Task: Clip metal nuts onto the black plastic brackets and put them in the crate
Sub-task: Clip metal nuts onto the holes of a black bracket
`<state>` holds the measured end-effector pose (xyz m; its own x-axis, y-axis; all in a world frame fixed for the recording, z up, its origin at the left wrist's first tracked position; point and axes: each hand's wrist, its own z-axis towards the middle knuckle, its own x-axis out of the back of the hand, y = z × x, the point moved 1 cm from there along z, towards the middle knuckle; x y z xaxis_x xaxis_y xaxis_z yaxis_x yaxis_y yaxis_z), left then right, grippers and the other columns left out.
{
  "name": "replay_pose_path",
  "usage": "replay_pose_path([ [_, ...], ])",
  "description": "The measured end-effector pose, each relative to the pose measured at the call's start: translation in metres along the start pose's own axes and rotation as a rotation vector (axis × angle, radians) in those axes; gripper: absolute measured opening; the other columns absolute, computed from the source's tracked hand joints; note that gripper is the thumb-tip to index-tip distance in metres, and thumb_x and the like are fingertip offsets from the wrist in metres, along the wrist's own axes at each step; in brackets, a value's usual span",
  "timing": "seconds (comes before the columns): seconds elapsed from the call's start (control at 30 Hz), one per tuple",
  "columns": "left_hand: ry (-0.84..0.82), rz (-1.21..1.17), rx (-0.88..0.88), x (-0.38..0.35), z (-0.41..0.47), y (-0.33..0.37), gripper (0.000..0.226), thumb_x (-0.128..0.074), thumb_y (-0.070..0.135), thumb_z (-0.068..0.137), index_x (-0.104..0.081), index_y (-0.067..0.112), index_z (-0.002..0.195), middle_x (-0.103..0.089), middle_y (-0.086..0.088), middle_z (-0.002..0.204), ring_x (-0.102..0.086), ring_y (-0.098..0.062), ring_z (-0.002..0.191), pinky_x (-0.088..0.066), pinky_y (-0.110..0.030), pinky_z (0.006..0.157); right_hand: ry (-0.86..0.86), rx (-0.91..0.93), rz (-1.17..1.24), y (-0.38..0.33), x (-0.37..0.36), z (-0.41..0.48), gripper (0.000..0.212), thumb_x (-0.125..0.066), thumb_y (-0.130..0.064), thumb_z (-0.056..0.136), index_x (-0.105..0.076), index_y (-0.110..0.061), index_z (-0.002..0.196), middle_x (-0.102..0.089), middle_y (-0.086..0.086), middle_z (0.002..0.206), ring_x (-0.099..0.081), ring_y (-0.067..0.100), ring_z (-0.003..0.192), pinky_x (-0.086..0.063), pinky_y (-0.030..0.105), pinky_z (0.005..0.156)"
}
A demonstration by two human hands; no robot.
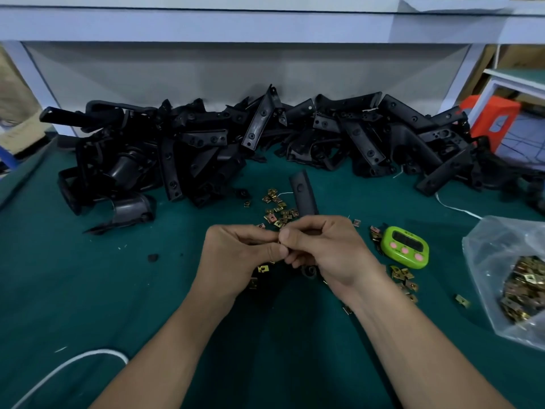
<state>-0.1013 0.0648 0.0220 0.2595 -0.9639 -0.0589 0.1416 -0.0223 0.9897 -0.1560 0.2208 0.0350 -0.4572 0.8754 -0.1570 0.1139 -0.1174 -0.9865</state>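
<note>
bracket (303, 193): gripped in our right hand (327, 249), long axis running away from us
left hand (239, 255): just left, fingers curled onto its edge; nut there? we couldn't tell
crate: out of view

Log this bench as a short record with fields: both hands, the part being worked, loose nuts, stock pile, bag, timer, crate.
right hand: grips the held bracket
left hand: pinches at that bracket; any nut there is hidden
held bracket: black, one end pointing away from the person
loose nuts: scattered on the green mat around both hands
bracket pile: along the mat's back edge
bag of nuts: clear plastic, far right
timer: green, right of the right hand
crate: not in view
</note>
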Motion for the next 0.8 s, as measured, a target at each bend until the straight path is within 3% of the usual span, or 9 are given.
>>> replay_pose_path([
  [0.07, 0.051, 0.034, -0.026, 0.001, 0.002, 0.001, 0.018, -0.091, 0.017, 0.06, -0.083, 0.017, 0.076, -0.078, -0.009, 0.077, -0.076, -0.02, 0.073, -0.058, -0.022, 0.067, 0.064, 0.131, -0.153, 0.002, -0.001, -0.001, 0.013, -0.077, -0.01, 0.087, -0.079, -0.016, 0.076, -0.073, 0.009, 0.068, -0.069, 0.017, 0.059, -0.054, 0.026, 0.055],
  [0.23, 0.451, 0.426, 0.008, 0.026, 0.01, -0.004, 0.013, -0.089, 0.034, 0.074, -0.077, 0.038, 0.073, -0.073, 0.024, 0.073, -0.069, 0.007, 0.069, -0.049, -0.009, 0.063, 0.228, 0.387, -0.989, 0.006, 0.001, -0.006, 0.013, -0.071, -0.015, 0.088, -0.077, -0.026, 0.084, -0.073, -0.015, 0.077, -0.068, 0.006, 0.073, -0.057, 0.032, 0.069],
  [0.3, 0.491, 0.555, 0.005, 0.028, 0.011, -0.005, 0.013, -0.084, 0.037, 0.079, -0.072, 0.036, 0.072, -0.07, 0.03, 0.071, -0.064, 0.015, 0.069, -0.043, -0.003, 0.059, 0.189, 0.423, -1.081, 0.006, -0.007, -0.009, 0.011, -0.071, -0.017, 0.088, -0.077, -0.026, 0.084, -0.073, -0.013, 0.081, -0.066, 0.009, 0.075, -0.057, 0.035, 0.072],
  [0.43, 0.445, 0.644, -0.014, 0.022, 0.01, -0.01, 0.011, -0.068, 0.033, 0.095, -0.06, 0.029, 0.088, -0.068, 0.018, 0.082, -0.055, 0.019, 0.078, -0.036, 0.001, 0.063, -0.002, 0.374, -1.171, 0.016, -0.028, -0.012, 0.006, -0.069, -0.025, 0.088, -0.074, -0.024, 0.091, -0.065, -0.008, 0.093, -0.059, 0.018, 0.089, -0.05, 0.035, 0.076],
  [0.53, 0.397, 0.73, -0.019, 0.021, 0.01, -0.012, 0.017, -0.056, 0.038, 0.1, -0.051, 0.027, 0.088, -0.064, 0.011, 0.077, -0.056, 0.002, 0.071, -0.038, -0.011, 0.058, -0.048, 0.297, -1.166, 0.023, -0.029, -0.009, 0.007, -0.067, -0.02, 0.091, -0.073, -0.019, 0.095, -0.057, -0.007, 0.096, -0.055, 0.018, 0.087, -0.047, 0.035, 0.076],
  [0.63, 0.354, 0.859, -0.069, 0.021, 0.009, -0.01, 0.024, -0.063, 0.041, 0.095, -0.051, 0.027, 0.079, -0.058, 0.01, 0.065, -0.053, -0.009, 0.065, -0.038, -0.031, 0.061, 0.016, 0.302, -1.041, 0.025, -0.028, -0.007, 0.01, -0.065, -0.018, 0.094, -0.074, -0.016, 0.089, -0.061, -0.005, 0.09, -0.057, 0.015, 0.08, -0.047, 0.034, 0.074],
  [0.7, 0.35, 0.912, -0.098, 0.022, 0.007, -0.008, 0.017, -0.076, 0.036, 0.086, -0.061, 0.03, 0.08, -0.061, 0.017, 0.071, -0.056, -0.015, 0.078, -0.044, -0.037, 0.075, 0.132, 0.288, -0.86, 0.025, -0.023, -0.005, 0.018, -0.064, -0.018, 0.095, -0.074, -0.016, 0.08, -0.068, -0.002, 0.077, -0.061, 0.013, 0.071, -0.047, 0.029, 0.065],
  [0.77, 0.351, 0.919, -0.148, 0.019, 0.004, -0.005, 0.015, -0.082, 0.032, 0.08, -0.075, 0.035, 0.093, -0.069, 0.023, 0.094, -0.055, -0.012, 0.103, -0.046, -0.04, 0.095, 0.202, 0.215, -0.608, 0.023, -0.016, -0.003, 0.024, -0.061, -0.018, 0.098, -0.073, -0.018, 0.078, -0.069, 0.0, 0.068, -0.06, 0.009, 0.054, -0.043, 0.021, 0.05],
  [0.8, 0.333, 0.872, -0.174, 0.018, 0.002, -0.005, 0.021, -0.083, 0.031, 0.079, -0.077, 0.038, 0.098, -0.069, 0.024, 0.104, -0.054, -0.005, 0.11, -0.046, -0.033, 0.099, 0.213, 0.17, -0.457, 0.022, -0.013, -0.001, 0.024, -0.059, -0.017, 0.1, -0.073, -0.017, 0.08, -0.07, 0.002, 0.067, -0.06, 0.012, 0.051, -0.042, 0.021, 0.047],
])
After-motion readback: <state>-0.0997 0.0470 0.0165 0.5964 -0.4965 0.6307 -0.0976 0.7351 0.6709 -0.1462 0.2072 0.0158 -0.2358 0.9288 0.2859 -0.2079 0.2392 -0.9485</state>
